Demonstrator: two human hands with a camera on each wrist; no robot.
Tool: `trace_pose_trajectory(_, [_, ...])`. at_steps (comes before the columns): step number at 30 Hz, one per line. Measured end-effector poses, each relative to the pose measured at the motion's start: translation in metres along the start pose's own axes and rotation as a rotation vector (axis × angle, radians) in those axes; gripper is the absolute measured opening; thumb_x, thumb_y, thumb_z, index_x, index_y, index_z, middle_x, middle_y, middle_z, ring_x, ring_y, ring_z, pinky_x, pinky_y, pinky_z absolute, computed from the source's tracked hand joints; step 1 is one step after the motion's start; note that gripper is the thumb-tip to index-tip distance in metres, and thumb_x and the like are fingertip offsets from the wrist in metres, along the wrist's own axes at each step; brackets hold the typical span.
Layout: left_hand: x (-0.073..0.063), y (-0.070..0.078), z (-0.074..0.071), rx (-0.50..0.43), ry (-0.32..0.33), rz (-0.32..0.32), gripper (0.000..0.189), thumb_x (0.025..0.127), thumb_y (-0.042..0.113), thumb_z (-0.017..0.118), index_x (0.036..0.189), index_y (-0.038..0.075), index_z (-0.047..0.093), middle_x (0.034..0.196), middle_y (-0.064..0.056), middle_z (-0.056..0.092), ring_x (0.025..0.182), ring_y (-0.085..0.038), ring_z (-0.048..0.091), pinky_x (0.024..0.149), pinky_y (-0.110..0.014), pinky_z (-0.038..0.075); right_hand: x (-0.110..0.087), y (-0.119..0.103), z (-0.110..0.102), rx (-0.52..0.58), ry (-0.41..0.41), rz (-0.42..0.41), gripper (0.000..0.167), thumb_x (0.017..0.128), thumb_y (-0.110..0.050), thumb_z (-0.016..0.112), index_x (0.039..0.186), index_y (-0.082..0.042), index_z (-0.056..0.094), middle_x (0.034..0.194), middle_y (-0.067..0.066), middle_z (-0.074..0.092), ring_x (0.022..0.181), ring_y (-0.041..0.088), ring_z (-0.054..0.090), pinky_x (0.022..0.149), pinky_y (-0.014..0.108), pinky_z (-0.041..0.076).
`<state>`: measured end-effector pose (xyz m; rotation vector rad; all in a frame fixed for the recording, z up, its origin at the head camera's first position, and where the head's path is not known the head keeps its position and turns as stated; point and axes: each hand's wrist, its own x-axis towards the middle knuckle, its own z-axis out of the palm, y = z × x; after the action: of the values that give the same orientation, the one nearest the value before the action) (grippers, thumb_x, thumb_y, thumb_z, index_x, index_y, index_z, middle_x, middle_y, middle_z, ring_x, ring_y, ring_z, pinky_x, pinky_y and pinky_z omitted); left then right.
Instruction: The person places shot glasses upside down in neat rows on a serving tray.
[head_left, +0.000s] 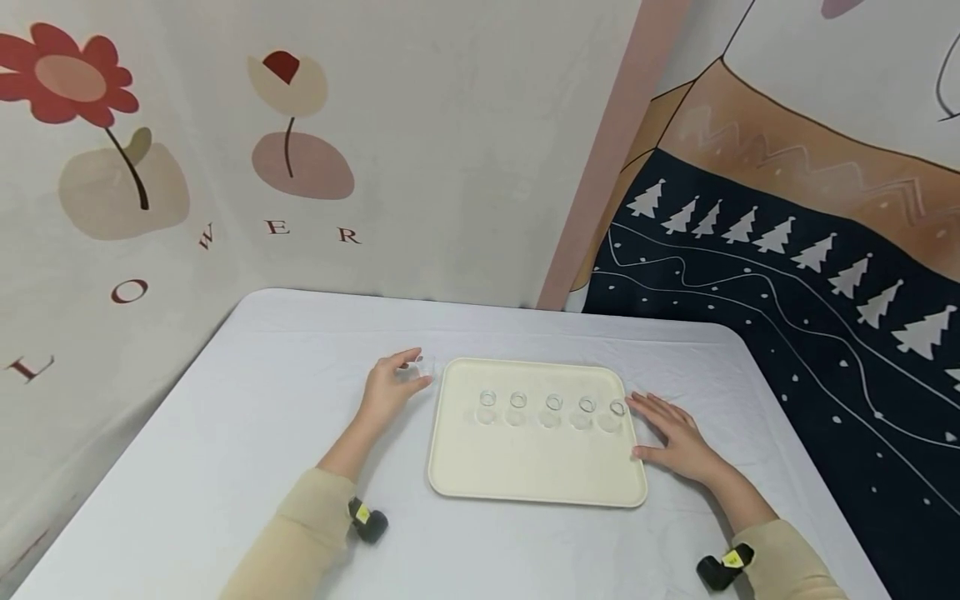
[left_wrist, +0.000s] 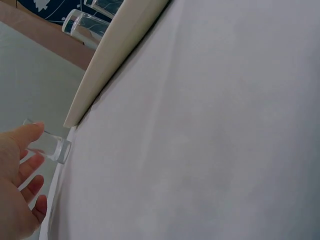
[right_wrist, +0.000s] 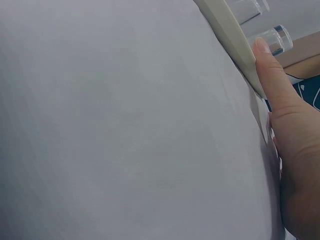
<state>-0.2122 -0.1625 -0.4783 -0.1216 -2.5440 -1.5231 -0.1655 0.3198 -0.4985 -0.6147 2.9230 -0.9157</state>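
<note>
A small clear glass cup [head_left: 425, 367] is pinched between the thumb and fingers of my left hand [head_left: 386, 387], just off the tray's upper left corner. In the left wrist view, that cup [left_wrist: 46, 145] shows a thick end pointing away from the palm. My right hand [head_left: 675, 437] rests at the right edge of the cream tray [head_left: 536, 479], thumb and fingers spread. Several similar clear cups stand in a row on the tray. The rightmost cup [head_left: 611, 419] is close to my right fingertips; whether they touch it I cannot tell.
A white cloth [head_left: 225, 433] covers the table under the tray. Behind stands a pale wall hanging [head_left: 450, 150] with flower prints, and on the right a dark one [head_left: 750, 333] with white trees. Each wrist carries a black camera.
</note>
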Motion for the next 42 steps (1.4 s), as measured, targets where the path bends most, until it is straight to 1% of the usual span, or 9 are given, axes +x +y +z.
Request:
trace_pose_trajectory(3, [0.001, -0.004, 0.003, 0.008, -0.012, -0.043, 0.054, 0.078, 0.012, 0.080, 0.127, 0.000, 0.059, 0.118, -0.017, 0.062, 0.109, -0.032, 0.051, 0.097, -0.045, 0.039, 0.000, 0.000, 0.000, 0.003, 0.001, -0.001, 0.082, 0.075, -0.037, 0.078, 0.145, -0.012, 0.041, 0.148, 0.022, 0.035, 0.137, 0.045, 0.018, 0.104, 0.066, 0.005])
trace_pose_trajectory(6, [0.001, -0.007, 0.005, 0.020, -0.007, -0.059, 0.054, 0.078, 0.013, 0.080, 0.126, 0.000, 0.059, 0.115, -0.019, 0.062, 0.109, -0.033, 0.052, 0.098, -0.046, 0.039, 0.000, -0.001, 0.000, 0.000, -0.003, 0.001, 0.082, 0.076, -0.038, 0.077, 0.145, -0.012, 0.041, 0.148, 0.022, 0.034, 0.137, 0.045, 0.018, 0.104, 0.065, 0.005])
trace_pose_trajectory(11, [0.001, -0.012, 0.009, 0.039, -0.027, -0.075, 0.053, 0.080, 0.014, 0.078, 0.126, -0.004, 0.058, 0.113, -0.022, 0.060, 0.109, -0.035, 0.051, 0.098, -0.048, 0.040, 0.000, 0.000, 0.000, 0.000, -0.004, 0.002, 0.082, 0.076, -0.038, 0.077, 0.145, -0.013, 0.041, 0.148, 0.022, 0.034, 0.137, 0.045, 0.018, 0.104, 0.066, 0.005])
trace_pose_trajectory(16, [0.001, -0.015, 0.012, 0.066, -0.023, -0.068, 0.050, 0.080, 0.013, 0.078, 0.122, -0.006, 0.060, 0.110, -0.022, 0.060, 0.106, -0.035, 0.053, 0.096, -0.046, 0.041, 0.001, 0.001, 0.000, -0.001, -0.004, -0.001, 0.082, 0.076, -0.039, 0.077, 0.145, -0.013, 0.041, 0.148, 0.022, 0.034, 0.137, 0.044, 0.018, 0.104, 0.066, 0.006])
trace_pose_trajectory(22, [0.002, -0.013, 0.013, 0.066, -0.001, -0.049, 0.043, 0.079, 0.009, 0.078, 0.117, -0.006, 0.063, 0.105, -0.023, 0.061, 0.102, -0.035, 0.054, 0.092, -0.046, 0.044, 0.001, 0.001, 0.000, -0.006, -0.003, 0.007, 0.082, 0.076, -0.039, 0.077, 0.145, -0.014, 0.041, 0.149, 0.021, 0.034, 0.138, 0.044, 0.018, 0.104, 0.065, 0.006])
trace_pose_trajectory(28, [0.000, -0.015, 0.013, 0.062, 0.004, -0.062, 0.037, 0.079, 0.009, 0.078, 0.113, -0.002, 0.067, 0.103, -0.020, 0.061, 0.101, -0.033, 0.055, 0.091, -0.044, 0.046, 0.001, 0.001, 0.000, -0.001, -0.004, 0.006, 0.082, 0.076, -0.039, 0.077, 0.145, -0.013, 0.041, 0.149, 0.021, 0.034, 0.138, 0.044, 0.018, 0.104, 0.066, 0.005])
trace_pose_trajectory(34, [-0.003, -0.016, 0.011, 0.039, 0.001, -0.079, 0.036, 0.080, 0.011, 0.078, 0.112, 0.000, 0.067, 0.105, -0.018, 0.061, 0.101, -0.032, 0.055, 0.091, -0.044, 0.045, 0.000, 0.003, 0.001, -0.004, -0.004, 0.004, 0.083, 0.076, -0.039, 0.077, 0.146, -0.015, 0.041, 0.149, 0.020, 0.034, 0.138, 0.044, 0.018, 0.104, 0.066, 0.005])
trace_pose_trajectory(38, [-0.005, -0.014, 0.008, 0.020, -0.009, -0.078, 0.034, 0.081, 0.012, 0.077, 0.112, 0.002, 0.067, 0.104, -0.015, 0.062, 0.100, -0.030, 0.054, 0.089, -0.043, 0.045, 0.000, 0.003, 0.001, -0.006, -0.004, 0.000, 0.082, 0.076, -0.039, 0.077, 0.146, -0.016, 0.040, 0.149, 0.020, 0.034, 0.138, 0.043, 0.018, 0.104, 0.065, 0.006])
trace_pose_trajectory(42, [-0.007, -0.010, 0.006, -0.004, -0.014, -0.079, 0.033, 0.082, 0.013, 0.077, 0.111, 0.003, 0.067, 0.106, -0.015, 0.063, 0.102, -0.030, 0.055, 0.091, -0.044, 0.045, 0.000, 0.003, 0.000, -0.004, -0.002, -0.001, 0.082, 0.076, -0.039, 0.077, 0.146, -0.016, 0.040, 0.149, 0.020, 0.034, 0.138, 0.044, 0.018, 0.104, 0.066, 0.006])
